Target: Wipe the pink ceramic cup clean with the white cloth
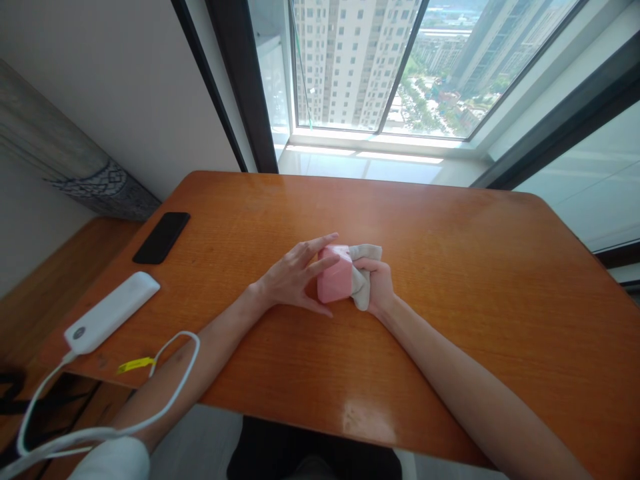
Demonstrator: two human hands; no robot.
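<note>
A small pink box (335, 280) with a glossy surface is between my two hands above the middle of the table. My left hand (295, 273) is spread around its left side. One finger lies across the pink face, another reaches past the top, and the thumb is stretched out below. My right hand (380, 283) is closed on a crumpled light grey cloth (361, 293), which presses against the right side of the box. The cloth hides that side, and I cannot tell whether the box touches the table.
The wooden table (475, 287) has rounded far corners. A black phone (161, 238) and a white power bank (113, 313) lie at its left. From the power bank runs a white cable (193, 363) with a yellow tag (136, 365), looping over my left forearm. Beyond stands a window (360, 67).
</note>
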